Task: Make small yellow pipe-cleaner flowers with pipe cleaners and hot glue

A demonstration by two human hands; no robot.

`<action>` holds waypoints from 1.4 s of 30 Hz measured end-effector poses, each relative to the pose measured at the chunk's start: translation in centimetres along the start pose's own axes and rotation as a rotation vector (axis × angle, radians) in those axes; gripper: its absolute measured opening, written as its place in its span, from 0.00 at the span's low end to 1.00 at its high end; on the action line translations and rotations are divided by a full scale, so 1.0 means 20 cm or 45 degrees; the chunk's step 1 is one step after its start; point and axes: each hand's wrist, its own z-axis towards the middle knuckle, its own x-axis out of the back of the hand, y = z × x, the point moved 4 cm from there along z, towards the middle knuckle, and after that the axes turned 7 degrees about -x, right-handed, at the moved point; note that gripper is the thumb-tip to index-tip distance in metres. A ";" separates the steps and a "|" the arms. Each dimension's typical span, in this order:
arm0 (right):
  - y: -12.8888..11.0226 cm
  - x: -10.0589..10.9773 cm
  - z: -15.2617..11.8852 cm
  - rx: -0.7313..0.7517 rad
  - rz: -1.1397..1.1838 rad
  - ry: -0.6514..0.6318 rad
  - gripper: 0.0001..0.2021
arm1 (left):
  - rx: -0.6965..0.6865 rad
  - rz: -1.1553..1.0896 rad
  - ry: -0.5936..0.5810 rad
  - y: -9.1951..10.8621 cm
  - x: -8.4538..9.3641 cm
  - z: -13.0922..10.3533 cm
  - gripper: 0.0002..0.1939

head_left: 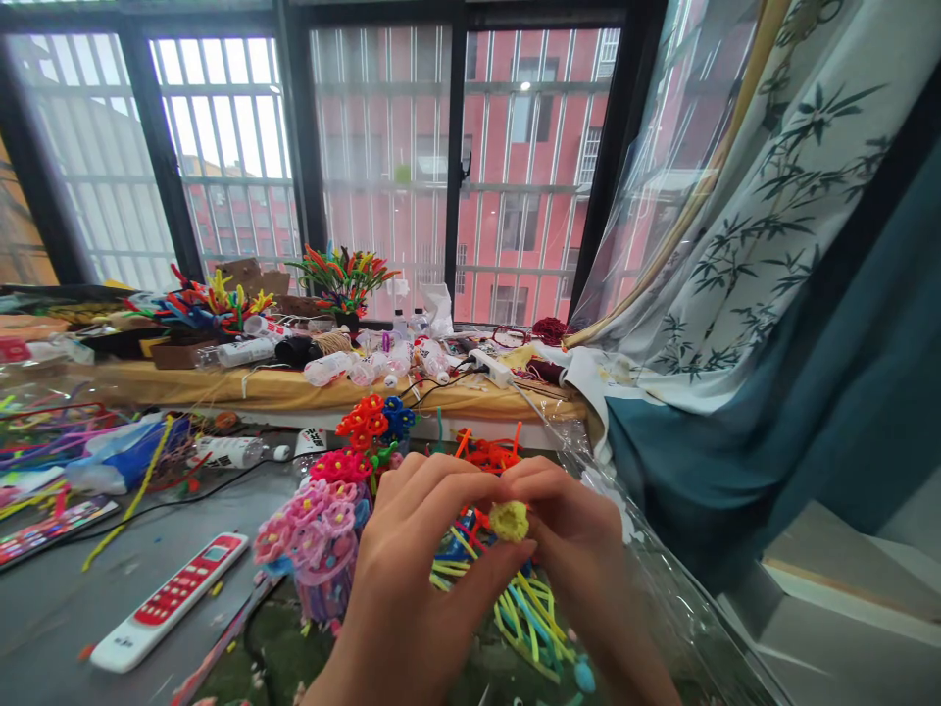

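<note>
A small, fuzzy yellow coil of pipe cleaner (509, 522) sits between the fingertips of both hands, above the table. My left hand (422, 549) pinches it, thumb below and fingers arched over the top. My right hand (573, 539) closes on it from the other side, its fingertips partly hidden. Beneath the hands lie loose yellow and pale blue pipe cleaners (533, 623). Left of my left hand stands a bunch of pink pipe-cleaner flowers (313, 529) in a purple holder. Red flowers (362, 420) and blue flowers (398, 419) rise behind it.
On the grey table lies a white and red remote-like device (173, 601), with a long yellow pipe cleaner (132, 495) beyond it. Plastic bottles (330, 368) and a potted bunch of colourful stems (345, 284) crowd the windowsill. A clear plastic sheet (662, 579) runs along the right edge.
</note>
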 end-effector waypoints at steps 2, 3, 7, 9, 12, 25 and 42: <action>0.02 0.00 0.00 -0.053 0.048 0.022 0.04 | 0.046 -0.014 0.036 0.00 -0.01 -0.01 0.10; 0.03 0.00 0.00 -0.093 0.072 0.020 0.05 | 0.076 -0.021 0.058 0.01 -0.01 -0.01 0.10; 0.09 -0.02 -0.01 -0.275 0.190 -0.040 0.05 | 0.177 -0.034 0.133 0.01 -0.03 -0.03 0.10; 0.11 -0.02 -0.02 -0.341 0.254 -0.107 0.08 | 0.216 -0.094 0.108 0.00 -0.02 -0.03 0.13; 0.10 -0.04 -0.03 -0.415 0.341 -0.201 0.13 | 0.214 -0.235 -0.015 -0.01 -0.01 -0.02 0.21; 0.08 0.00 -0.01 -0.435 0.242 -0.257 0.14 | 0.168 -0.289 0.060 -0.01 0.01 -0.01 0.07; -0.01 0.02 0.02 -0.286 -0.089 -0.234 0.19 | -0.012 -0.003 0.076 0.02 0.02 -0.01 0.10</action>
